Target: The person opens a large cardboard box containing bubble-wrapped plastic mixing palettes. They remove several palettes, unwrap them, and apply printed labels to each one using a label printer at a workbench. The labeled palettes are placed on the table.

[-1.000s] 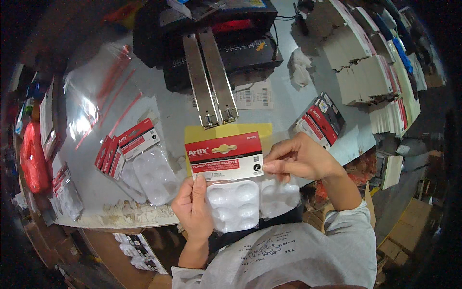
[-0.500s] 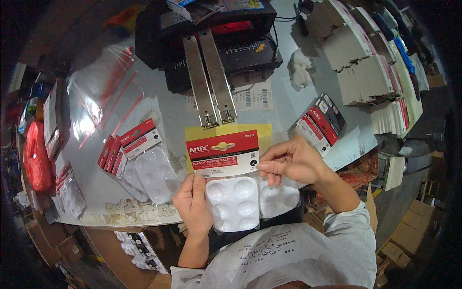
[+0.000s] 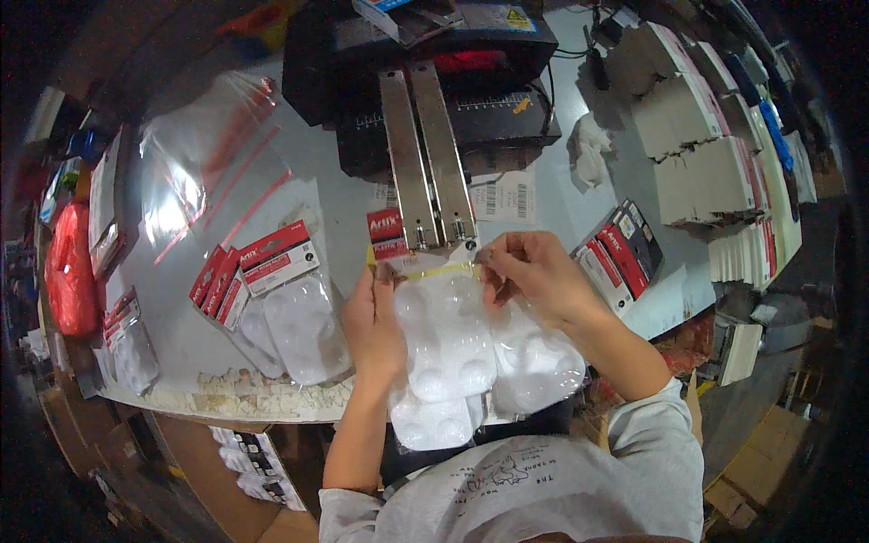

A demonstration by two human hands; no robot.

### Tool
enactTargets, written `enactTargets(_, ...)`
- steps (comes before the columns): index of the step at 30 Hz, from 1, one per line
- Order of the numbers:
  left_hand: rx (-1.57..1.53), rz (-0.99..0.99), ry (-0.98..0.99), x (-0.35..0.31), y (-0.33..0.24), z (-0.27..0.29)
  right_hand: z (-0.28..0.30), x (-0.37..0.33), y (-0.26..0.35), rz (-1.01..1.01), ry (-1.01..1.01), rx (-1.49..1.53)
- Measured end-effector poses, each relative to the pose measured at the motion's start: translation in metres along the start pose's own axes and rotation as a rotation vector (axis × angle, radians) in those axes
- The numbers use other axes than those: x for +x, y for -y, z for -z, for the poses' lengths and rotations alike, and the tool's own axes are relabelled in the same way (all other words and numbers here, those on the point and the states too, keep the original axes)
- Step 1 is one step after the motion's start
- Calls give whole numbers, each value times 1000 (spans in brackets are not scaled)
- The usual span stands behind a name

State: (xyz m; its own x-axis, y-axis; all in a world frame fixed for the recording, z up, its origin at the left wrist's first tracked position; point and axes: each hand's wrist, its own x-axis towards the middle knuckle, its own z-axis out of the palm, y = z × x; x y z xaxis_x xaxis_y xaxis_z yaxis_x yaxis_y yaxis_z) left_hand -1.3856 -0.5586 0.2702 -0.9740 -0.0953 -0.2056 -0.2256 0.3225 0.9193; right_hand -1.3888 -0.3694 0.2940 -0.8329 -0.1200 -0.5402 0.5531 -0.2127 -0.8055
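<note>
Palette pack [image 3: 448, 330], header card tucked under two metal strips

Pack's at the near edge of the table [image 3: 679, 290], in front of the black machine [image 3: 507, 122]. White plastic tray, rounded corners, shallow round wells, glossy clear film over it with bright glints. Header card [image 3: 389, 237] is flat, red, black and white; the metal strips [image 3: 405, 154] cover its middle. Strips are long, narrow, brushed-looking, small screw fittings at the near ends.

Left hand [image 3: 373, 326] grips the card's lower left corner, thumb on top, forearm running nearly straight up from below. Right hand [image 3: 539, 281] pinches near the lower right corner, thumb to forefinger, other fingers curled under, wrist bent, forearm slanting in from lower right. Bit of blur on that hand, so I can't swear to the exact fingertip contact.

Two more filmed white palettes close by: one peeking out below [image 3: 433, 425], another to the right [image 3: 543, 371]. Fanned packs [image 3: 308, 330] lie left of the left hand. Crumpled white tissue [image 3: 593, 152] and rough-edged card stacks [image 3: 701, 172] over on the right.
</note>
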Motion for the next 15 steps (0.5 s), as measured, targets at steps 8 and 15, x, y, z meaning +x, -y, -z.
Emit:
enactTargets(8,-210,43,60,11,18,-8,0,7,-6,44,-46,-47)
enactTargets(15,482,-83,-229,8,32,76,58,-56,8,656,-662,-1083)
